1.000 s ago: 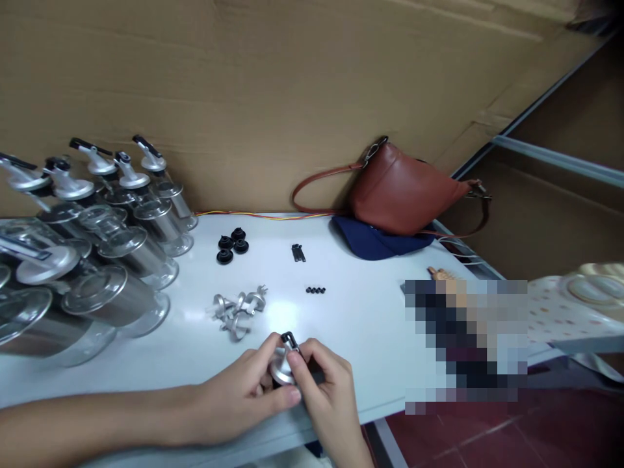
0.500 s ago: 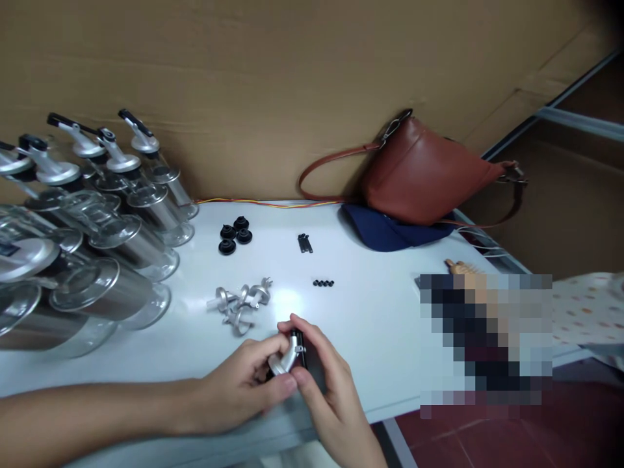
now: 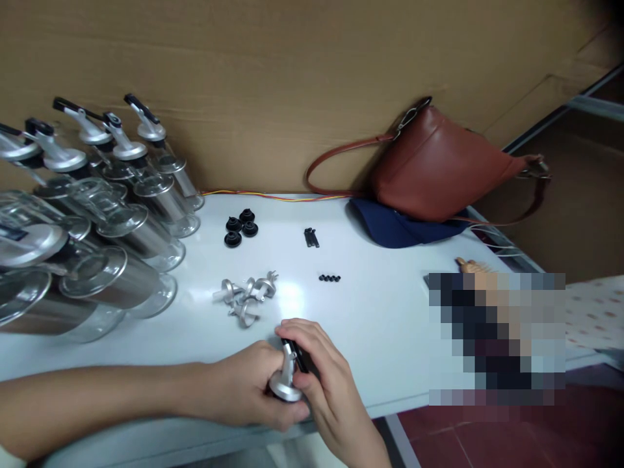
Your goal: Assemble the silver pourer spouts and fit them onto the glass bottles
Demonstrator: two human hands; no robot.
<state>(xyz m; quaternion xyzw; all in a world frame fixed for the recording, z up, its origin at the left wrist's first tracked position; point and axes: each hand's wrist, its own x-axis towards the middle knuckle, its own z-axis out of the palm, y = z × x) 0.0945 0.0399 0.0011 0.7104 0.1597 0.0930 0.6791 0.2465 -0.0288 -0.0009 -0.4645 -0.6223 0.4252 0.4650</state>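
A silver bottle pourer spout with a black flip lever is between my hands, close to the table's front edge. My left hand is closed around its left side, with the thumb by the round metal base. My right hand grips it from the right, fingers bent over the black lever and thumb near the base. The fingers hide part of the spout's underside. Beyond my hands lie several silver spout bodies in a loose pile. Small black caps stand in a row farther right.
Glass bottles with metal sleeves and fitted pourers crowd the left. Black round stoppers and thin black levers lie toward the back. A brown bag rests on a blue cap. Another person's arm, partly pixelated, lies at the right.
The pourer has turned more upright, so its round base now faces me. My right fingers have folded further over the lever. The camera view has shifted slightly.
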